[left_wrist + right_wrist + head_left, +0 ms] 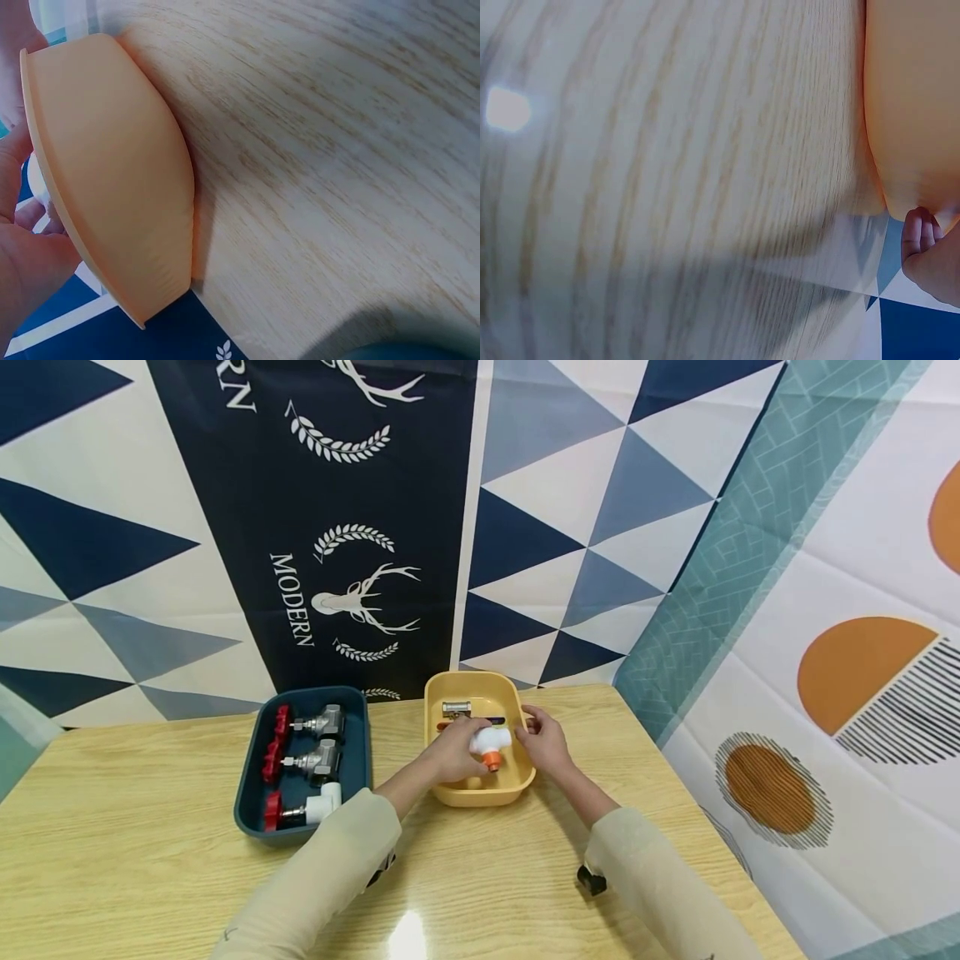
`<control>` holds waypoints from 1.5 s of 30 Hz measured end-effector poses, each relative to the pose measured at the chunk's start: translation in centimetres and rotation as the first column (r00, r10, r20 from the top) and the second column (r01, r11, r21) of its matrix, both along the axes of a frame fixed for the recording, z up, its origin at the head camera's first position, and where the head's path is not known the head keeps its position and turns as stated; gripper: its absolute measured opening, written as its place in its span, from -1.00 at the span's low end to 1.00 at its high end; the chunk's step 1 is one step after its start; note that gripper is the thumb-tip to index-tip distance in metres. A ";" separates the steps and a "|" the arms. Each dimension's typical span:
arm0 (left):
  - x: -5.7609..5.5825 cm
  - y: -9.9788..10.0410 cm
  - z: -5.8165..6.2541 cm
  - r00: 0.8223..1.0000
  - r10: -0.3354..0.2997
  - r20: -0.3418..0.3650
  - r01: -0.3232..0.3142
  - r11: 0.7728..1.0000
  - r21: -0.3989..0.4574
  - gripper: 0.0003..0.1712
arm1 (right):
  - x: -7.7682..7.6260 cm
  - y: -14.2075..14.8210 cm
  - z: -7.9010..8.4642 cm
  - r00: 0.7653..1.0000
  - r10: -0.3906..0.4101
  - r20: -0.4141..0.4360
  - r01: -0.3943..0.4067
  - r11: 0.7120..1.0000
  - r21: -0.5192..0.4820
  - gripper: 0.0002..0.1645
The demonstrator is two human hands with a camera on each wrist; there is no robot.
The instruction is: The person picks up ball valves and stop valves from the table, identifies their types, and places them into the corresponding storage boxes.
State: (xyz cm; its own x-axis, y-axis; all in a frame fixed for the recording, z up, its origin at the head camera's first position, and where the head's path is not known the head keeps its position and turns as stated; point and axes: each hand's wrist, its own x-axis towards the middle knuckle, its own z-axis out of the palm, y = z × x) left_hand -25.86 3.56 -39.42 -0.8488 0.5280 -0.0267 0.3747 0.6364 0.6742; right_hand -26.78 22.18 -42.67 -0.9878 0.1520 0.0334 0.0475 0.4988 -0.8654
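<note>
In the head view my left hand [454, 755] reaches over the yellow plastic bin [480, 798] and grips a white plastic valve [490, 741] with an orange end. My right hand [546, 743] holds the bin's right rim, with curled fingers against the outer wall in the right wrist view. Inside the bin, a metal valve [456, 709] lies toward the back. Red and blue lever handles [497, 721] show beside it, partly covered by my left hand. The left wrist view shows the bin's outer side [120, 172] with most of the white valve hidden behind it.
Left of the yellow bin stands a dark blue bin [358, 752]. It holds two metal valves [318, 762] and a white plastic valve [322, 803], all with red handwheels. Both bins stand on a wood-grain table [480, 877], near the patterned cloth [360, 568] at its back edge.
</note>
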 end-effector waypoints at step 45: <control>-0.1 0.5 -1.4 1.000 -0.024 -0.008 0.023 0.999 -0.038 -0.18 | -0.1 0.1 -0.3 1.000 -0.003 -0.004 0.003 1.000 -0.001 -0.44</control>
State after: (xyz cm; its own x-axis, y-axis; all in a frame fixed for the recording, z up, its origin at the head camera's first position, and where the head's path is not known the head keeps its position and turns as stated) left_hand -25.92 4.07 -40.78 -0.8364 0.5467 -0.0397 0.3956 0.6522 0.6467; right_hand -26.90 22.27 -43.01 -0.9873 0.1548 0.0370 0.0456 0.4979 -0.8660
